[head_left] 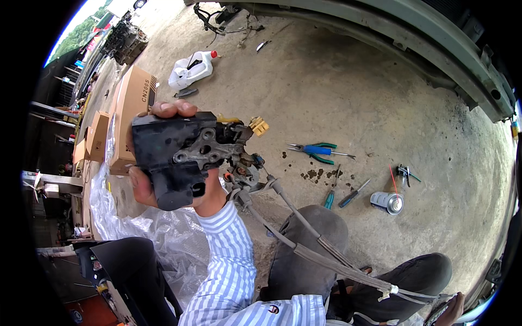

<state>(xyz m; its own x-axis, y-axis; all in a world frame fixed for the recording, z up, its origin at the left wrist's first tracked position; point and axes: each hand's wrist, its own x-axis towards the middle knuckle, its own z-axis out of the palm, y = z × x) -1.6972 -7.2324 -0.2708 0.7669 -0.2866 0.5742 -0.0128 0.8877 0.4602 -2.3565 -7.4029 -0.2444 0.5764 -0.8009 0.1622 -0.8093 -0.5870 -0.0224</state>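
Note:
My left hand [142, 187] grips a black car door latch [169, 145] from behind, with fingertips over its top edge and the thumb at its lower left. A grey metal bracket is on the latch's face, and a yellow connector [260, 126] sticks out on its right. Two grey-sleeved cables [310, 251] run from the latch down to the right, across my knees. At the lower right edge my right hand [454, 311], only partly in view, is closed at the far end of these cables.
On the concrete floor lie green-handled pliers [324, 160], a blue-handled screwdriver [317, 150], two more slim tools and a spray can [387, 202]. Farther off are a cut white jug [191, 69], cardboard boxes [130, 108] and an engine [124, 43]. Bubble wrap [163, 231] spreads at left; a car body beam [380, 27] spans the top right.

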